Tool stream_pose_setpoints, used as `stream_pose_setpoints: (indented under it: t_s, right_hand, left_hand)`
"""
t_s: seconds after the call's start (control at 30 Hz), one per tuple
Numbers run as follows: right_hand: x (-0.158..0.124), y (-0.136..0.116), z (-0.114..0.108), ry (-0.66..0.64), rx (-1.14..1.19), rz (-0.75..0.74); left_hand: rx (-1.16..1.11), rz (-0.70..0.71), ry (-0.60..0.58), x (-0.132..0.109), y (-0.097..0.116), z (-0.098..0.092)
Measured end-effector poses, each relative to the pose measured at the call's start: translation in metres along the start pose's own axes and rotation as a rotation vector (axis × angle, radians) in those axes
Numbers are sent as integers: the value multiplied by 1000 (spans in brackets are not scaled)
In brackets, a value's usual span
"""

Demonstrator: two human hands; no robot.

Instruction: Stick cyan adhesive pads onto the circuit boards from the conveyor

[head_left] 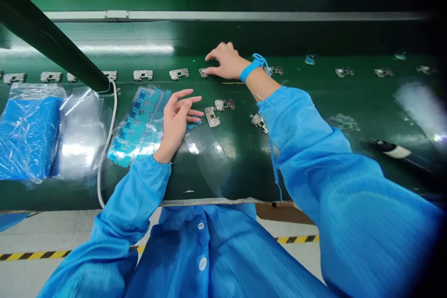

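My right hand [226, 61] reaches over the row of small metal-and-circuit boards at the back of the green bench. Its thumb and forefinger are apart, with the thumb tip at a small circuit board [203, 73], partly hidden by the thumb; whether they touch I cannot tell. My left hand [177, 118] hovers with loosely spread fingers and nothing seen in it, beside the sheet of blue adhesive film pieces [137, 118]. Right of its fingertips lie two boards close together, one upright [212, 117] and one crosswise [225, 104]. Another board [259, 122] lies by my right sleeve.
More boards, such as one at the left [143, 75], line the back. A plastic-wrapped blue pack [30, 135] and clear sheets [82, 135] lie left. A white cable [111, 144] and dark post [52, 32] stand between. A dark, pen-like tool [396, 150] lies right.
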State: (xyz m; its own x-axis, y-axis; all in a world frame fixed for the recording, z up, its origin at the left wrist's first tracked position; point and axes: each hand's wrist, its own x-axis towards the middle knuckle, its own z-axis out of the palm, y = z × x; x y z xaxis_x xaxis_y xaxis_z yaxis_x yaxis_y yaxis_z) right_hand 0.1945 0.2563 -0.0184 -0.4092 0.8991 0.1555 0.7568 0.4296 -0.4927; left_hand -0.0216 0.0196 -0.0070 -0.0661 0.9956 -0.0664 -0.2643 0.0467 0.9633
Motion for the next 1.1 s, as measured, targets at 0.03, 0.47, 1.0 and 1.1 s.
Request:
stream_pose_setpoints:
  t_s: [0.03, 0.47, 1.0, 1.1]
  right_hand:
    - [7, -1, 5, -56, -35, -4]
    - [-68, -108, 14, 82, 953, 122]
    - [-190, -98, 40, -133, -178, -308]
    - [-186, -100, 42, -80, -82, -314]
  left_hand:
    - [-1, 0, 5, 1, 1, -1]
    - [-84, 190, 38, 6, -8, 5]
    - [-268, 135, 136, 20, 17, -18]
    - [-216, 125, 201, 23, 18, -20]
